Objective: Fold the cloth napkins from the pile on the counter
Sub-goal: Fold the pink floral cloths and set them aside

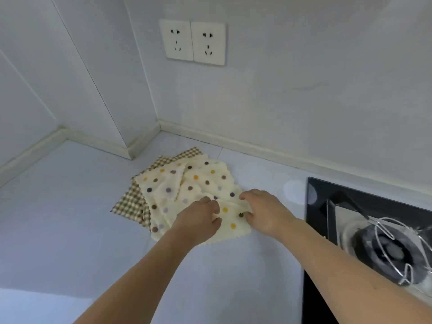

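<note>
A loose pile of cloth napkins point(187, 185) lies on the pale counter point(70, 206) near the wall corner. Several are cream with coloured polka dots; brown checked ones point(131, 202) stick out underneath at the left and back. The nearest cream dotted napkin point(230, 220) lies on top at the pile's front right. My left hand point(198, 220) pinches its left side between thumb and fingers. My right hand point(264, 211) pinches its right edge. Both hands rest low on the cloth.
A black glass gas stove point(327, 202) with a burner and metal pan support point(392, 251) sits at the right, close to my right forearm. Two wall sockets point(194, 42) are above the pile. A raised backsplash strip point(257, 146) runs along the wall behind.
</note>
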`<state>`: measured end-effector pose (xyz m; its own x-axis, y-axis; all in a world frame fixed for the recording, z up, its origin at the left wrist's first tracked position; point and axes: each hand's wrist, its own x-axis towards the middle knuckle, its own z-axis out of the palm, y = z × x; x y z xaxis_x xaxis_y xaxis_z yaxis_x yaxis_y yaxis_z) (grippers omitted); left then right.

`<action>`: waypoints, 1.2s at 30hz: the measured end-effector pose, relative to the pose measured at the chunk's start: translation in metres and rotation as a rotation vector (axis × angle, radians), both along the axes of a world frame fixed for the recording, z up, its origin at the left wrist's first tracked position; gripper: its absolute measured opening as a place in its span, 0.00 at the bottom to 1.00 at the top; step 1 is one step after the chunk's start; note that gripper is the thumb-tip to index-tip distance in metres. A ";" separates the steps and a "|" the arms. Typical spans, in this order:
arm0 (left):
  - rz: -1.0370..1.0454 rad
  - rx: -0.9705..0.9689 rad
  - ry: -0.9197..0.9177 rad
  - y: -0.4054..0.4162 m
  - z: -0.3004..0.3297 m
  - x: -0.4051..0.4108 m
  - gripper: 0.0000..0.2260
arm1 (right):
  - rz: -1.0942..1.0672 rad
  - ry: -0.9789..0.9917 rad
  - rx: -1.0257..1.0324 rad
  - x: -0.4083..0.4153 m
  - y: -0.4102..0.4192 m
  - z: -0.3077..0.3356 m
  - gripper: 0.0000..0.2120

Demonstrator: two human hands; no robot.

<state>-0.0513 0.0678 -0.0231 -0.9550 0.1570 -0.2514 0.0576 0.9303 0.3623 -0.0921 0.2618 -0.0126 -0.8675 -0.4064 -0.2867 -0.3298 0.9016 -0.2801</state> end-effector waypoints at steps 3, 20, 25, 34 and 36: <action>-0.074 -0.083 0.025 -0.002 -0.023 -0.008 0.16 | -0.003 0.017 -0.003 -0.012 -0.003 -0.032 0.22; 0.088 -0.326 0.584 -0.016 -0.005 0.016 0.08 | -0.023 0.655 -0.175 0.032 0.003 -0.007 0.10; 0.037 -0.268 0.654 -0.025 0.033 0.069 0.08 | -0.097 0.782 -0.053 0.117 0.009 0.042 0.12; 0.029 -0.032 0.450 -0.030 0.043 0.156 0.10 | -0.260 0.629 -0.179 0.213 0.014 0.043 0.11; 0.048 0.029 0.453 -0.031 0.059 0.170 0.09 | -0.265 0.598 -0.230 0.224 0.018 0.053 0.10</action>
